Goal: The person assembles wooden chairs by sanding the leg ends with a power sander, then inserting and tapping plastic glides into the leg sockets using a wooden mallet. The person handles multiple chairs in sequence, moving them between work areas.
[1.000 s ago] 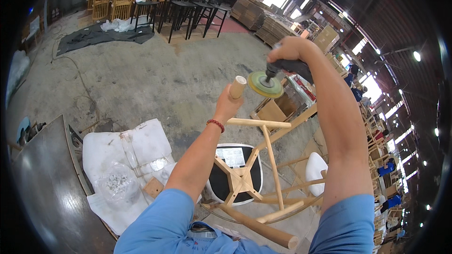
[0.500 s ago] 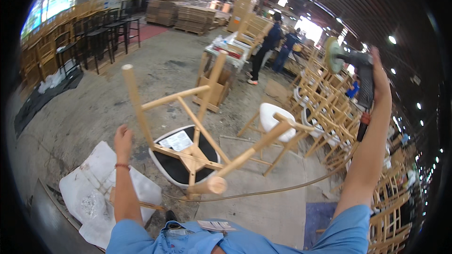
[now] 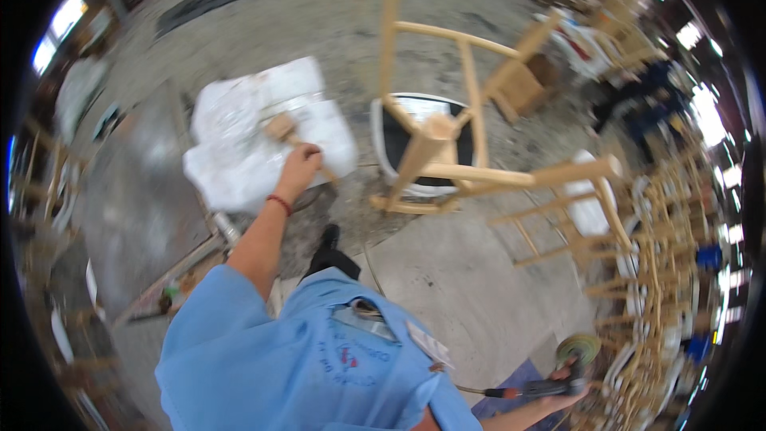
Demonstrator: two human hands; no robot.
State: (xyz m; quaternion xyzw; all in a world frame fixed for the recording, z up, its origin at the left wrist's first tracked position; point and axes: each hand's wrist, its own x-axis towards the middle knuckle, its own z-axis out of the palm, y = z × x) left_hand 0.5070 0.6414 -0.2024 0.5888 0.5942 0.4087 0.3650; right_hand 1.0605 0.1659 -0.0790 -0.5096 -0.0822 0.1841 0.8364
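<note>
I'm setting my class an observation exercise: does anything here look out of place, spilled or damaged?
The chair beside the white padding is upside down, legs up and the seat's dark underside showing; that looks odd for a chair, though it may be deliberate. No spill or damage stands out, but the picture is blurred.

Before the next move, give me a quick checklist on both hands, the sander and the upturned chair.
1. Sander held in the right hand: ok.
2. Sander's disc apart from the upturned chair: ok, it is well off to the lower right.
3. Disc stopped: cannot tell; a blurred still does not show spin.
4. Left hand gripping the wooden mallet: cannot tell; the hand is at the handle, but its grip is unclear.
5. Hose visible along its whole run: not ok, the shirt hides part.
</note>
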